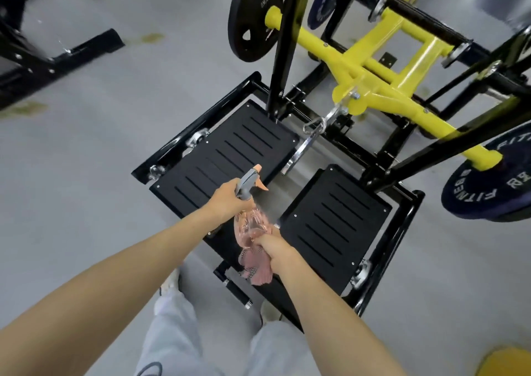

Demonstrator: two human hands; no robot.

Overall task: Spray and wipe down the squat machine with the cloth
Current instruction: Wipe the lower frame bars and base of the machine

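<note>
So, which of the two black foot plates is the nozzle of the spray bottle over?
The left foot plate, which the spray bottle nozzle overlaps; the right foot plate lies apart, beyond the gap.

Bright, even light (edges perhaps blurred).

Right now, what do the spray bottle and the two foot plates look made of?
Spray bottle: clear pink-tinted plastic, see-through and glossy, with an opaque grey trigger head. Foot plates: likely matte black painted metal, flat, slotted and fastened with small screws.

Both bare arms reach forward and down, the left hand (227,200) closed in a grip ahead of the right hand (274,249), also clenched.
</note>
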